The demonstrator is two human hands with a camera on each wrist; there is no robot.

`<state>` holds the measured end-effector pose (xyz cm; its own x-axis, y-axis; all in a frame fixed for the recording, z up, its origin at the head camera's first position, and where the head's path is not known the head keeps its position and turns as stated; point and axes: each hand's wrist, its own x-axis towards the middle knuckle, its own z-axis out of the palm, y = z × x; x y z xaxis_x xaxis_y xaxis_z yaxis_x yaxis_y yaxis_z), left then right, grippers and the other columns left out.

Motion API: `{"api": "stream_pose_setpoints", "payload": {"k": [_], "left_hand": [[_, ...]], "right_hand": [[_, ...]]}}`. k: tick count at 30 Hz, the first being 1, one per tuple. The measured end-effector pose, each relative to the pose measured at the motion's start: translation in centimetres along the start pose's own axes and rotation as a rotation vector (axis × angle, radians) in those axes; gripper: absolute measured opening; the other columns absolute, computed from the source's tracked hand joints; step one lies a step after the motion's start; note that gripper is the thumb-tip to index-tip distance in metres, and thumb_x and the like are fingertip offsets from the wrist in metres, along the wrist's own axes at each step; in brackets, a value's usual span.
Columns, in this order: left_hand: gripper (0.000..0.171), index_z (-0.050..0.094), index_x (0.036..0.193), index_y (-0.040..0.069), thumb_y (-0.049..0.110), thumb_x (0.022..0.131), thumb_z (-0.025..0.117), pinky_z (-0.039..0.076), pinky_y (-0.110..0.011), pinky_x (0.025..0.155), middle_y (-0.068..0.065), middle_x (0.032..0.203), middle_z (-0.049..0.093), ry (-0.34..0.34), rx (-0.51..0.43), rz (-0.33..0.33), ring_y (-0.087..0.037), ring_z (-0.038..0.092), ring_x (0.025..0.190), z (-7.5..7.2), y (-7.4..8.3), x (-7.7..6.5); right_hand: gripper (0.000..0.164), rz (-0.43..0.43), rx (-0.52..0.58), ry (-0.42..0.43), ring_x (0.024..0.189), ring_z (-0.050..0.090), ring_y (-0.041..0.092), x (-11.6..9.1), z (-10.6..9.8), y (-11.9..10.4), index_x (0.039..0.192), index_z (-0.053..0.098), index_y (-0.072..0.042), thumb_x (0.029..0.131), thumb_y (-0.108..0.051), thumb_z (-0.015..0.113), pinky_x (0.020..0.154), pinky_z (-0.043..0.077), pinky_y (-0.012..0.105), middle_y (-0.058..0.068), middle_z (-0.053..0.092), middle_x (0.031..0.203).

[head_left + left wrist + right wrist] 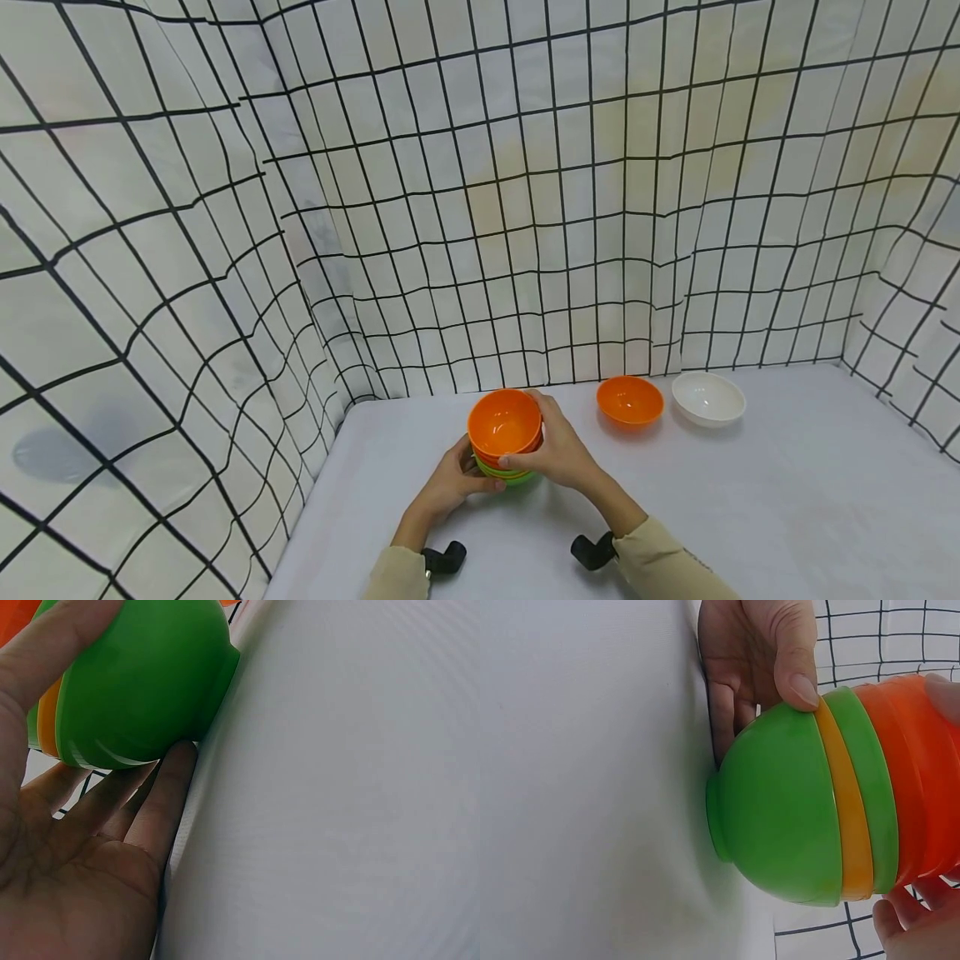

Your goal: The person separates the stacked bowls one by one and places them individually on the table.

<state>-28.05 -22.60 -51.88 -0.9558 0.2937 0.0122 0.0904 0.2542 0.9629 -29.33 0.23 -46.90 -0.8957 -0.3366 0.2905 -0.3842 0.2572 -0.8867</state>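
Note:
A nested stack of bowls stands upright on the white table. Its bottom is a green bowl (780, 810); above come the rims of a yellow-orange bowl (845, 817) and another green bowl (870, 795), then several orange bowls (504, 423) on top. My left hand (452, 482) holds the low part of the stack, thumb near the bottom green bowl's rim and fingers spread along its far side, close to the tabletop. Higher up, my right hand (562, 450) grips the orange bowls, with its thumb on the near side and its fingers around the right.
Right of the stack, a separate orange bowl (630, 402) sits near the table's back edge, beside a white bowl (708, 399). White sheeting with a black grid (480, 200) rises behind and on both sides of the table (795, 500).

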Motion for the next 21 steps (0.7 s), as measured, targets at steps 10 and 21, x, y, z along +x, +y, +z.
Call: {"api": "stream_pose_setpoints", "payload": {"k": [10, 21], "left_hand": [[0.089, 0.041, 0.154, 0.024, 0.026, 0.08, 0.09, 0.035, -0.054, 0.124, -0.005, 0.159, 0.046, 0.002, -0.013, -0.001, -0.033, 0.045, 0.146, 0.0, 0.0, 0.0], [0.089, 0.043, 0.153, 0.027, 0.024, 0.078, 0.091, 0.032, -0.055, 0.125, -0.002, 0.157, 0.049, 0.002, -0.02, 0.006, -0.031, 0.046, 0.146, 0.0, 0.0, -0.1]], "right_hand": [[0.109, -0.002, -0.045, 0.02, 0.133, 0.054, 0.027, -0.1, -0.4, -0.3, 0.158, 0.033, -0.015, 0.07, -0.039, 0.094, 0.112, 0.048, 0.059, 0.005, 0.045, 0.153], [0.113, 0.021, -0.058, 0.053, 0.145, 0.043, 0.035, -0.1, -1.6, -1.0, 0.161, 0.029, -0.014, 0.072, -0.041, 0.093, 0.116, 0.04, 0.067, 0.008, 0.041, 0.161]]}}
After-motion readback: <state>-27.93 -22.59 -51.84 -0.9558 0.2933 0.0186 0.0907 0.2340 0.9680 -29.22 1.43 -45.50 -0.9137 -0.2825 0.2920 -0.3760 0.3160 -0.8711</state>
